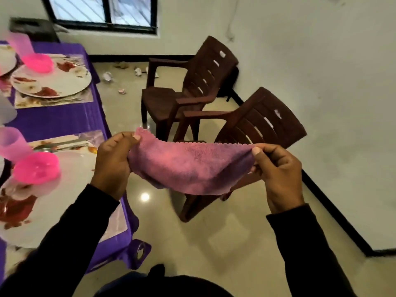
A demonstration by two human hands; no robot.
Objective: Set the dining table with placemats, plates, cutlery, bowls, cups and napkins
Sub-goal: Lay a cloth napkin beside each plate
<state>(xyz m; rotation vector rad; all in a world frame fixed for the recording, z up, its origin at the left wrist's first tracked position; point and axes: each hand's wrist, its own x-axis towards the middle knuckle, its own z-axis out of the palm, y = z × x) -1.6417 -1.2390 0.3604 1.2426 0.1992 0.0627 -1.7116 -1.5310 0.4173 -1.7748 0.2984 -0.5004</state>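
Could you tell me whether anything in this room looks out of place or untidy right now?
Yes: crumpled paper scraps lie scattered on the floor beyond the table, near the far brown chair. They look like litter in a room being set for a meal.

no readable text, labels, brands, numbers or signs appear anywhere in the head view.
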